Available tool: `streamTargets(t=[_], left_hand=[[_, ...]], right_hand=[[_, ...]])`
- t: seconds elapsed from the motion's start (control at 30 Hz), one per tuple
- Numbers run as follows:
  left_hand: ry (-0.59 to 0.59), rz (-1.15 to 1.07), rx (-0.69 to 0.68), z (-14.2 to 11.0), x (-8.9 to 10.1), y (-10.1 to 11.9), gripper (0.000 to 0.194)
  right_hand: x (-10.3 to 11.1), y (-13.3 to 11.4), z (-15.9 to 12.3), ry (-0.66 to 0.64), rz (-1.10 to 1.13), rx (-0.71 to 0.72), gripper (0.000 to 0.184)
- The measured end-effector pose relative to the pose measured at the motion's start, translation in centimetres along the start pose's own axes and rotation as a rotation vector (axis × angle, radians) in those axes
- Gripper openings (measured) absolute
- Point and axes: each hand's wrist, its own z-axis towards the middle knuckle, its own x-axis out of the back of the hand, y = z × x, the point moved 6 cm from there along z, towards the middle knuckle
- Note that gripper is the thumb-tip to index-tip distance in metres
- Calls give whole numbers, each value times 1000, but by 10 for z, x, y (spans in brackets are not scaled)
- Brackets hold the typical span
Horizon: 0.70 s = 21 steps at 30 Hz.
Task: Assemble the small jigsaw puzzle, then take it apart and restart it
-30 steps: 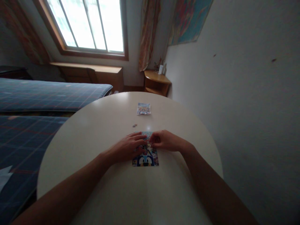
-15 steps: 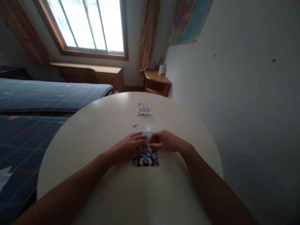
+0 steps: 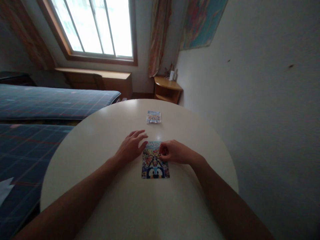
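A small colourful jigsaw puzzle (image 3: 155,163) with a blue cartoon face lies flat on the round white table (image 3: 125,200). My left hand (image 3: 131,145) hovers just left of the puzzle's top edge, its fingers stretched out and spread toward where a small loose piece lay. My right hand (image 3: 175,151) rests on the puzzle's upper right edge with its fingers curled and pinched together against it; what they hold, if anything, is hidden.
A small printed packet (image 3: 153,117) lies farther back on the table. Two beds with blue plaid covers (image 3: 50,103) stand to the left. A corner shelf (image 3: 167,87) and a window (image 3: 95,26) are behind; a white wall (image 3: 250,100) runs along the right.
My left hand has lifted off the puzzle and moved up and left, opening its fingers over the loose piece's spot. The right hand has stayed on the puzzle.
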Motion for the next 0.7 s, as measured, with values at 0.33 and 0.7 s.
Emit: streamTargets(t=[0.33,0.7], left_hand=[[-60,48,163,9,-2,-8,17],[-65,32,195,7,-4,-30,23]], right_hand=[[32,31,-6,136,53,-83,11],[40,61,-11,185,-82,-256,13]])
